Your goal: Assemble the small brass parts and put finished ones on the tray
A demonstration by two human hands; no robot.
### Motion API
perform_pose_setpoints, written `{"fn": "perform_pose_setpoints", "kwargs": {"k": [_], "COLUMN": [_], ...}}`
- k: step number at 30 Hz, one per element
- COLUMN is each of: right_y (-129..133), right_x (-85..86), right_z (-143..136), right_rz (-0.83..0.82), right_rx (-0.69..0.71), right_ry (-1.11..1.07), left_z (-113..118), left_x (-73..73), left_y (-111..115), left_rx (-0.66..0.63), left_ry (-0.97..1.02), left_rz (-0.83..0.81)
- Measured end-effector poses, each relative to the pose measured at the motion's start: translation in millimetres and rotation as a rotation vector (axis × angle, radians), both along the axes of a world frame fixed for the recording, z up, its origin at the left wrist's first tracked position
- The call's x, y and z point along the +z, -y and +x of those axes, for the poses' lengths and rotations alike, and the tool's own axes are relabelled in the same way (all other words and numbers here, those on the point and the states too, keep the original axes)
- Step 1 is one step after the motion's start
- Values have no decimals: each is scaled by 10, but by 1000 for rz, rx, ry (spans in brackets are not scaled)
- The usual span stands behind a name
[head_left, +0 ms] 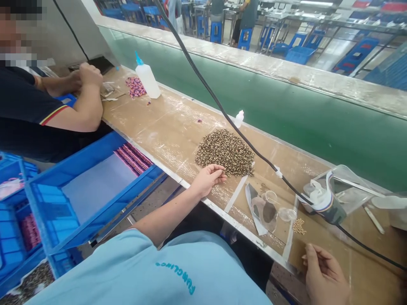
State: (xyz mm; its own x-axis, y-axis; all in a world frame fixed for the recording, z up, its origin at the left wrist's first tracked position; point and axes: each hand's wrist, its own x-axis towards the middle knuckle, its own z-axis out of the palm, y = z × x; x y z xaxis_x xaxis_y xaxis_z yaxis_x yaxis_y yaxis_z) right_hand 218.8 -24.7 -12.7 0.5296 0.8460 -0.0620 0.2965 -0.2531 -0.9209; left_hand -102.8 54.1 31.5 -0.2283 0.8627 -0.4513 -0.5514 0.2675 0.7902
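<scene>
A heap of small gold-and-dark pieces point(224, 150) lies on the brown-covered bench. My left hand point(208, 178) is at the heap's near edge, thumb and fingertips pinched together. Whatever is between them is too small to make out. Farther right, low over the bench, my right hand point(327, 273) is closed with its fingers curled and the thumb against them; I cannot see what it may hold. Just beyond that hand is a small cluster of tan beads point(299, 226). Beside the cluster are a clear round dish point(287, 214) and a clear bag with dark contents point(267, 212).
A black cable point(210, 91) hangs across the bench to a dark device point(330, 207). A large squeeze bottle point(148, 80), a small white bottle point(239, 118) and a pink-purple pile point(135, 87) stand along the back. At left are a blue crate point(79, 228) and a co-worker point(76, 101).
</scene>
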Motion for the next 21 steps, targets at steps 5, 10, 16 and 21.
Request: {"fn": "perform_pose_setpoints", "kwargs": {"k": [5, 10, 16, 21], "right_y": [-53, 41, -4, -168], "right_x": [-58, 103, 305, 253], "right_z": [19, -216, -1055, -1524], "right_rz": [34, 219, 384, 372], "right_rx": [8, 98, 550, 641], "right_ry": [42, 214, 314, 391], "left_z": [17, 56, 172, 179], "left_x": [-21, -16, -52, -141], "left_y": [-14, 105, 250, 365], "left_rx": [-41, -151, -421, -573], "left_ry": [-163, -444, -523, -500], "left_rz": [27, 83, 47, 69]}}
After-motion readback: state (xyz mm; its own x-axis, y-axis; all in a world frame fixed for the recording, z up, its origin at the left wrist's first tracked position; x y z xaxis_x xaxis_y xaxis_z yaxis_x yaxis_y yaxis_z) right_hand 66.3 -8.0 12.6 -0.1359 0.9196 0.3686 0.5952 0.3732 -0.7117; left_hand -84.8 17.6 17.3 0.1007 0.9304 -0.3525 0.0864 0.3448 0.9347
